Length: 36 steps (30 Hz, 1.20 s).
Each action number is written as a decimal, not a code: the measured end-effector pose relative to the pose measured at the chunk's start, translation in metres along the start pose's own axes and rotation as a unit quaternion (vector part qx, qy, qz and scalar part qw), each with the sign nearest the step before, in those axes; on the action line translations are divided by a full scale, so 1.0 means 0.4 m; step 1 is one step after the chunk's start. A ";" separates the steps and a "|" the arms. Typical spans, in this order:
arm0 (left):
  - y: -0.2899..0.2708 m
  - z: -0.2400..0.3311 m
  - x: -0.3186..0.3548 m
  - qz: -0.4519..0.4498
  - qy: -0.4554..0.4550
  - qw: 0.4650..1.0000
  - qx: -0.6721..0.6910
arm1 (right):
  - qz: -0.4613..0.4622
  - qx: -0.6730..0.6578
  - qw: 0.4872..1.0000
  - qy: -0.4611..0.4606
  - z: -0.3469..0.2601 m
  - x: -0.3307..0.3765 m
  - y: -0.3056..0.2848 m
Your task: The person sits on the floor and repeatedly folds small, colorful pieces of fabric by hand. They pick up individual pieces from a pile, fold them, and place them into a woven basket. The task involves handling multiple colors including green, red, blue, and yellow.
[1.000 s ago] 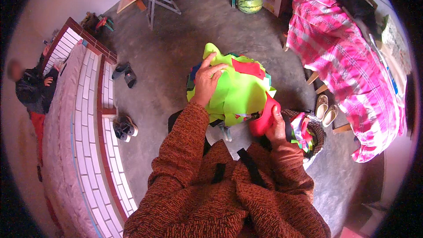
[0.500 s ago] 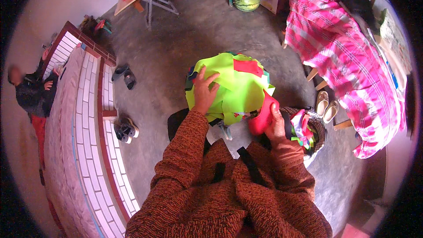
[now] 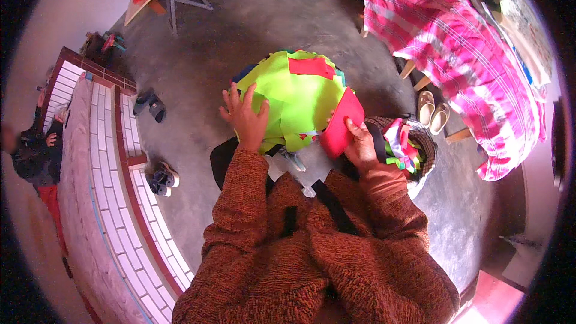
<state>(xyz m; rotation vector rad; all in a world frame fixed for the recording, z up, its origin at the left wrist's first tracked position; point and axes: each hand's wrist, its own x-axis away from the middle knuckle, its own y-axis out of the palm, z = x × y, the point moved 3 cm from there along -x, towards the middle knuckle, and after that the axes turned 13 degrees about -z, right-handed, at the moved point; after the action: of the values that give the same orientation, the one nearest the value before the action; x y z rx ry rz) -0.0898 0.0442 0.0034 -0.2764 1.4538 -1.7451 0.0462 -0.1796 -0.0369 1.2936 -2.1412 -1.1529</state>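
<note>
A heap of neon yellow-green fabric pieces [image 3: 288,105] lies in front of me, with dark and coloured scraps at its edges. On its top is a red fabric patch [image 3: 311,67]. My left hand [image 3: 249,119] is at the heap's left side, its fingers spread and nothing gripped. With thumb on top, my right hand [image 3: 360,144] pinches a red piece of cloth [image 3: 339,123] at the heap's near right corner. That piece is stretched fairly flat and slants up to the right. What supports the heap is mostly hidden beneath it.
Beside my right hand stands a checkered basket [image 3: 427,165] with colourful scraps. Pale shoes [image 3: 433,111] sit by a bench under a pink plaid cover [image 3: 444,42]. Dark slippers [image 3: 150,105] and shoes [image 3: 163,179] lie near a white-brick ledge [image 3: 114,162]. A person [image 3: 42,156] is at far left.
My left hand has shifted off the fabric's middle toward its left edge, fingers spreading. The red cloth in my right hand now lies flatter and more upright. The whole view has shifted somewhat.
</note>
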 end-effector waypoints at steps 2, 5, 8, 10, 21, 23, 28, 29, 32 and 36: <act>-0.020 0.031 -0.002 0.025 0.048 0.999 0.002 | 0.000 -0.014 1.000 -0.002 0.001 -0.007 0.001; 0.003 0.063 -0.008 -0.006 0.115 0.993 0.010 | 0.000 -0.018 1.000 -0.015 -0.004 -0.009 0.018; 0.054 0.063 -0.008 -0.062 0.136 0.988 0.047 | 0.033 0.023 0.999 -0.032 -0.024 -0.024 0.029; 0.056 0.067 0.002 -0.038 0.142 0.989 0.033 | 0.089 0.088 0.992 -0.022 -0.059 -0.053 0.011; 0.051 0.091 0.007 -0.080 0.127 0.988 0.040 | -0.117 0.898 0.410 -0.110 -0.004 -0.330 0.128; 0.039 0.073 0.010 -0.079 0.122 0.989 0.034 | -0.142 0.889 0.433 -0.037 0.076 -0.329 0.113; 0.027 0.069 0.010 -0.085 0.113 0.989 0.036 | -0.101 0.903 0.413 -0.058 0.090 -0.326 0.130; 0.030 0.070 0.011 -0.083 0.116 0.989 0.038 | -0.099 0.906 0.409 -0.051 0.093 -0.328 0.122; 0.049 0.052 0.014 -0.067 0.109 0.988 0.084 | -0.094 0.908 0.405 -0.042 0.095 -0.327 0.122; -0.007 0.058 0.006 0.023 0.094 0.985 0.146 | -0.102 0.905 0.413 0.009 0.089 -0.322 0.142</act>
<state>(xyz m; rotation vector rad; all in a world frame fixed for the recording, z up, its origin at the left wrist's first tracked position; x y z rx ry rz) -0.0779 0.0259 0.0124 0.0775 1.2978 -1.9574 0.0558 -0.0392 -0.0012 1.8759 -2.6864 2.1263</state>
